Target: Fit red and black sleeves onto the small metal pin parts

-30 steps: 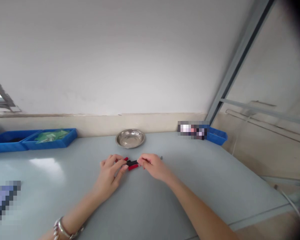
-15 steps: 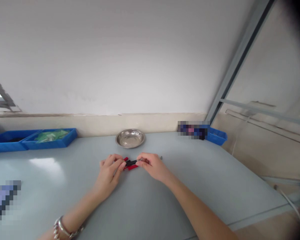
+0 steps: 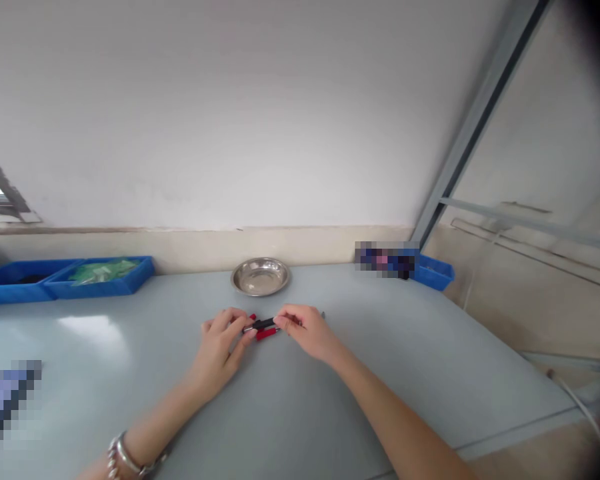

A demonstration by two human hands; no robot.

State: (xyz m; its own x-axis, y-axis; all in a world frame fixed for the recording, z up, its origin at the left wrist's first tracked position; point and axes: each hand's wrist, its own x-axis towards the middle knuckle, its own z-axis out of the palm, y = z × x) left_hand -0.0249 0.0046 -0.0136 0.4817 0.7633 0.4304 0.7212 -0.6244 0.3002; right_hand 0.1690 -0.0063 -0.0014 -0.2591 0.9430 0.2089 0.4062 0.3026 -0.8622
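Above the table, a slim black stick-like piece [image 3: 265, 324] with a thin metal end spans the gap between my hands; its exact kind cannot be made out. The thumb and forefinger of my left hand [image 3: 223, 343] pinch its metal end. At the other end, the fingers of my right hand [image 3: 305, 331] are closed around the black part. Beneath it on the table lies a slim red piece [image 3: 267, 334], partly covered by my right fingertips. A second red bit [image 3: 253, 317] peeks out behind my left fingertips.
A round steel dish [image 3: 261, 277] stands beyond my hands near the wall. Blue trays [image 3: 123, 287] are at the back left, one with a green plastic bag [image 3: 103, 271]. Another blue bin [image 3: 435, 273] is at the back right, beside a blurred-out item.
The metal end of the black piece now shows at my left fingertips, where the black part was before. My right fingers have closed further over the other end. Both hands have barely shifted.
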